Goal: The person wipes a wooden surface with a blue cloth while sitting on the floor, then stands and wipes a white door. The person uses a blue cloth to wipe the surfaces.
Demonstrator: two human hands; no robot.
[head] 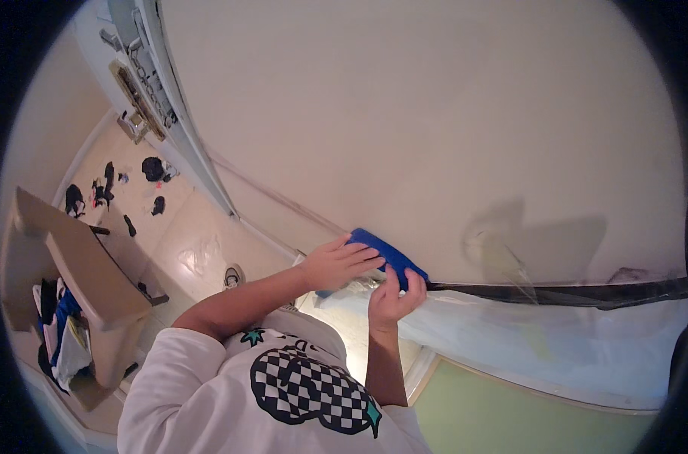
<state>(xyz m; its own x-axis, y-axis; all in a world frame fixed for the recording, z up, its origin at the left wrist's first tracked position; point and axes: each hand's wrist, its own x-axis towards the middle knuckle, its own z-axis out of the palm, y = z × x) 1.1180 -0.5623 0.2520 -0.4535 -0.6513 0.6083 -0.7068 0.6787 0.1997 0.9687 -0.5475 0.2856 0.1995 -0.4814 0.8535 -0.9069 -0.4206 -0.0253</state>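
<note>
A folded blue cloth (pixel 403 264) lies against the lower edge of a broad pale panel (pixel 412 125). My left hand (pixel 344 262) rests nearly flat on the cloth, fingers stretched across it and pressing it to the panel. On the near side, the curled fingers of my right hand (pixel 397 292) grip the cloth's edge. Right of the cloth, a dark strip (pixel 571 295) runs along the panel's bottom edge. Below that strip spreads a pale bluish, translucent sheet (pixel 548 346). What lies under the cloth is hidden.
At upper left is a door edge with a chain (pixel 145 79) and a brass-coloured lock plate (pixel 137 99). Dark items (pixel 154 169) lie scattered on the floor. A tan container (pixel 77 261) holds clothes (pixel 66 335). A green surface (pixel 508 408) is at lower right.
</note>
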